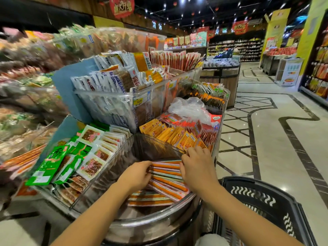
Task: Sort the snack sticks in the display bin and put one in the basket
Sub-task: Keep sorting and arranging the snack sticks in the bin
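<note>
Both hands are down in the clear plastic, curved-front display bin (106, 174), working on a loose layer of long orange snack sticks (166, 174) in clear, pink-edged wrappers that lie roughly crosswise, some fanned out of line toward the front. The left hand (140, 172) grips the left ends, fingers curled in narrowly around several wrappers. The right hand (197, 166) has its fingers bent down over the right ends, closed onto the stack there, though its fingertips are hidden behind the knuckles. Holding the bundle from both ends looks like a way to square the sticks up, since thin, slippery wrappers would slide apart under one hand alone. The sorting seems to be the step in hand. None of the sticks has left the bin yet, and the black slotted plastic basket (257, 201) waits low on the right, just beside the stand, within easy reach of the right arm. Yellow foil packets (177, 137) stand upright in the compartment just behind the hands, and green packets (51, 164) lie in the one to the left, past the clear divider.
</note>
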Motion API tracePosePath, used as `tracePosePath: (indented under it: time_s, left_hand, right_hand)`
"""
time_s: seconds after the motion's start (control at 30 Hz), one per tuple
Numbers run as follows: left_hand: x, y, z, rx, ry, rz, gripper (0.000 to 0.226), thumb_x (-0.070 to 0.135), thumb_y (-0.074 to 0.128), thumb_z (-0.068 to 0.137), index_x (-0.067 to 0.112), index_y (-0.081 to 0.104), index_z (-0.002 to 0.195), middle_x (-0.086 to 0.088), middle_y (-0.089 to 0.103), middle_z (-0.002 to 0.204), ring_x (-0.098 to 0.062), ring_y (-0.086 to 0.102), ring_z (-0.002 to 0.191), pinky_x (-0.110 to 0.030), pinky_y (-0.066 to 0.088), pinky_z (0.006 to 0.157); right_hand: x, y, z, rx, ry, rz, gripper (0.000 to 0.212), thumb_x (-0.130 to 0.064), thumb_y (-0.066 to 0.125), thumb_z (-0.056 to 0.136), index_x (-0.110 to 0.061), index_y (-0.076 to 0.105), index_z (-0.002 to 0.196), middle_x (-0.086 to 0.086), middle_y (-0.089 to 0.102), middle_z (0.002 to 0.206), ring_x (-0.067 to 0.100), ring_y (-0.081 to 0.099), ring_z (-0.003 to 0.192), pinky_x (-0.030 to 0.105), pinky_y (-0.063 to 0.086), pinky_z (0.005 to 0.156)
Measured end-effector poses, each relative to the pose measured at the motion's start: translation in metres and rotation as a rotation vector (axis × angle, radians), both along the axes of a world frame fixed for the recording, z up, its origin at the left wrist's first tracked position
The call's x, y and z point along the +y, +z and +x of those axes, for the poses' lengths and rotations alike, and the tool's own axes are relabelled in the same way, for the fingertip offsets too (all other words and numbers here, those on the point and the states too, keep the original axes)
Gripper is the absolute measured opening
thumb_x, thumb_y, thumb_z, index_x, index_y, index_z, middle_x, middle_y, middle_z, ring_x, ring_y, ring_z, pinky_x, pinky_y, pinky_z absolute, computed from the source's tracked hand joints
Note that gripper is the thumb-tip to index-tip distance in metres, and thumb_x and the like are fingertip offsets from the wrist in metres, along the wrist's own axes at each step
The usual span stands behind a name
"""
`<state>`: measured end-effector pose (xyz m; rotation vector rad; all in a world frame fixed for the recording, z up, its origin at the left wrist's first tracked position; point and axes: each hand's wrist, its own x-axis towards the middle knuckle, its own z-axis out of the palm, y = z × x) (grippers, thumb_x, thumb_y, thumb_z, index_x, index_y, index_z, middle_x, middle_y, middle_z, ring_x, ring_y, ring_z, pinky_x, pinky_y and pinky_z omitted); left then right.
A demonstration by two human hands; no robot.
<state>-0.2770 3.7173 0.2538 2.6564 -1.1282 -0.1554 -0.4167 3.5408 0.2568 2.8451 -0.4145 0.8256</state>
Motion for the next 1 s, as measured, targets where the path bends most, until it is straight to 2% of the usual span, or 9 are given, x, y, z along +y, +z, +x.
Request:
tracePosePath:
  time_s: [0.17, 0.27, 0.33, 0.4, 0.47, 0.53, 0.6, 0.77, 1.0]
  left_hand:
    - [0.029, 0.013, -0.013, 0.017, 0.042, 0.163, 0.044, 0.044, 0.053, 0.095, 0.033, 0.050, 0.138, 0.003, 0.065, 0.131, -0.022, 0.063, 0.115, -0.043, 0.053, 0.094]
    - [0.042, 0.026, -0.022, -0.055, 0.087, 0.235, 0.039, 0.048, 0.050, 0.095, 0.029, 0.052, 0.129, -0.002, 0.063, 0.127, -0.026, 0.060, 0.115, -0.047, 0.052, 0.094]
    - [0.047, 0.036, -0.029, -0.138, 0.130, 0.232, 0.038, 0.049, 0.050, 0.095, 0.025, 0.052, 0.124, -0.004, 0.061, 0.128, -0.028, 0.057, 0.117, -0.047, 0.051, 0.095]
    - [0.053, 0.045, -0.040, -0.253, 0.149, 0.220, 0.050, 0.055, 0.046, 0.095, 0.024, 0.048, 0.135, -0.005, 0.055, 0.140, -0.030, 0.051, 0.127, -0.046, 0.046, 0.103]
    - [0.059, 0.054, -0.053, -0.352, 0.161, 0.208, 0.064, 0.059, 0.039, 0.097, 0.023, 0.037, 0.150, -0.009, 0.040, 0.156, -0.033, 0.039, 0.141, -0.047, 0.034, 0.113]
    - [0.065, 0.062, -0.066, -0.391, 0.183, 0.190, 0.071, 0.062, 0.033, 0.098, 0.023, 0.027, 0.157, -0.009, 0.024, 0.165, -0.031, 0.025, 0.150, -0.048, 0.023, 0.120]
    - [0.072, 0.067, -0.078, -0.393, 0.195, 0.182, 0.075, 0.065, 0.030, 0.098, 0.023, 0.021, 0.159, -0.009, 0.016, 0.167, -0.030, 0.018, 0.153, -0.050, 0.016, 0.123]
    - [0.084, 0.074, -0.098, -0.411, 0.235, 0.160, 0.077, 0.066, 0.030, 0.098, 0.024, 0.016, 0.161, -0.009, 0.013, 0.168, -0.031, 0.014, 0.154, -0.053, 0.013, 0.123]
    - [0.085, 0.076, -0.098, -0.474, 0.244, 0.112, 0.078, 0.067, 0.026, 0.097, 0.024, 0.015, 0.161, -0.009, 0.016, 0.168, -0.031, 0.017, 0.153, -0.051, 0.015, 0.123]
  right_hand:
    - [0.012, 0.017, -0.005, 0.101, -0.018, -0.057, 0.019, -0.036, 0.073, 0.083, -0.018, 0.072, 0.076, 0.003, 0.062, 0.084, 0.026, 0.055, 0.084, 0.043, 0.046, 0.078]
    - [0.023, 0.036, -0.006, 0.275, -0.015, -0.020, 0.029, -0.041, 0.052, 0.097, -0.019, 0.071, 0.102, 0.005, 0.062, 0.107, 0.028, 0.053, 0.108, 0.047, 0.040, 0.100]
    - [0.029, 0.046, -0.002, 0.410, -0.006, 0.053, 0.040, -0.050, 0.046, 0.097, -0.020, 0.067, 0.115, 0.007, 0.062, 0.117, 0.031, 0.051, 0.119, 0.057, 0.031, 0.112]
    - [0.036, 0.050, 0.002, 0.453, 0.041, 0.154, 0.057, -0.062, 0.045, 0.094, -0.023, 0.059, 0.132, 0.007, 0.061, 0.131, 0.032, 0.050, 0.127, 0.059, 0.031, 0.114]
    - [0.046, 0.054, 0.001, 0.467, 0.101, 0.242, 0.075, -0.069, 0.046, 0.091, -0.024, 0.040, 0.151, 0.009, 0.050, 0.148, 0.033, 0.044, 0.136, 0.051, 0.035, 0.113]
    - [0.056, 0.058, -0.005, 0.447, 0.134, 0.232, 0.084, -0.071, 0.045, 0.090, -0.024, 0.026, 0.157, 0.010, 0.040, 0.156, 0.034, 0.037, 0.142, 0.050, 0.033, 0.115]
    - [0.062, 0.061, -0.013, 0.426, 0.145, 0.215, 0.085, -0.070, 0.044, 0.091, -0.024, 0.021, 0.159, 0.011, 0.033, 0.160, 0.034, 0.032, 0.145, 0.051, 0.029, 0.117]
    - [0.067, 0.069, -0.032, 0.405, 0.137, 0.196, 0.083, -0.070, 0.037, 0.095, -0.025, 0.013, 0.161, 0.007, 0.021, 0.166, 0.030, 0.022, 0.151, 0.052, 0.021, 0.119]
    - [0.077, 0.070, -0.030, 0.320, 0.145, 0.157, 0.082, -0.072, 0.030, 0.096, -0.026, 0.012, 0.161, 0.007, 0.019, 0.167, 0.028, 0.018, 0.152, 0.051, 0.020, 0.119]
